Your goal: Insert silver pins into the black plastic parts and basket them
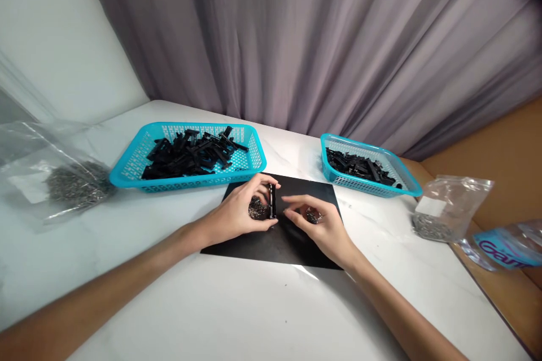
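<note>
Nearest, both bare forearms come in from the bottom edge over a white marbled table (212, 304) and meet above a black mat (275, 245) lying flat on it. Left hand (237, 211): thumb and fingertips clamped on a narrow black plastic piece (272, 201), held upright just above the mat; a clump of small metal parts (257, 208) sits cupped in the same palm, right beside the piece. Right hand (319, 225): just beside the left, not touching it; outer fingers curled over some loose metal bits (313, 216) in the palm, forefinger and thumb stretched toward the black piece, tips close to it but contact cannot be judged. Beyond the mat, left: turquoise mesh basket (127, 172), heaped with black plastic parts (190, 152), front wall touching or nearly touching the mat's far edge. Beyond, right: a second turquoise basket (406, 186), shallower layer of the same black parts (359, 166). Far left on the table: clear plastic bag (25, 141) with a grey mass of metal pieces inside. Far right, at the table edge: smaller clear bag (461, 192) of similar pieces, and past it a packet with a blue label (503, 248). Behind everything: grey-mauve pleated curtain (317, 39) and a pale wall (55, 39) at left.
</note>
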The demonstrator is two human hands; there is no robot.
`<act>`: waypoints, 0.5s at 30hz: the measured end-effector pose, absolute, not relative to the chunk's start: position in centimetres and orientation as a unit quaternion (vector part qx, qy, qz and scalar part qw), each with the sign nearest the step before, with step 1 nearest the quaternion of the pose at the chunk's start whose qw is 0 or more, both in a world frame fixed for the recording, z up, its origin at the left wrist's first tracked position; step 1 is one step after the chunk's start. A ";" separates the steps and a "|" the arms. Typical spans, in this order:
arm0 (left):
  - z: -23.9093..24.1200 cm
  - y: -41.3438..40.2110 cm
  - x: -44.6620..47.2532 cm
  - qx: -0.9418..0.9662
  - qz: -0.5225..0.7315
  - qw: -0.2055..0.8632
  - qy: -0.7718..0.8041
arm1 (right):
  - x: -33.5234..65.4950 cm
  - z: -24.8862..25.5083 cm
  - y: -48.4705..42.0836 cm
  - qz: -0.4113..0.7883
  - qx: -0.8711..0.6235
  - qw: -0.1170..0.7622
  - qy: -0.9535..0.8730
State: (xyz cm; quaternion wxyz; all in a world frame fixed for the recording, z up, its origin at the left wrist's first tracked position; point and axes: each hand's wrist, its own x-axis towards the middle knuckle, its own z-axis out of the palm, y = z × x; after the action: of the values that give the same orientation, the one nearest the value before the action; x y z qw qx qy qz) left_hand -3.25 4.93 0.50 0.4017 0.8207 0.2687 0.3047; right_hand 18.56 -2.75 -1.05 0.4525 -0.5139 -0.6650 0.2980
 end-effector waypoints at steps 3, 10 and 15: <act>0.7 4.5 -3.0 0.799 0.306 0.436 0.279 | 18.8 -0.8 -2.6 0.322 -0.530 0.459 -0.637; 0.6 3.4 -2.2 0.744 0.302 0.525 0.281 | 18.5 -0.5 -2.6 0.390 -0.516 0.460 -0.609; 0.3 3.2 -1.9 0.718 0.342 0.502 0.338 | 18.1 0.3 -3.2 0.429 -0.493 0.455 -0.604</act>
State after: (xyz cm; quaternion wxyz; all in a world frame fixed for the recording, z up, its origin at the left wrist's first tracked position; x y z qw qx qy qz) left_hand -1.95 3.24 0.31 0.5023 0.7185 0.3382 0.3423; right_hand 18.10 -3.16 0.32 0.4555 -0.4929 -0.6043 0.4295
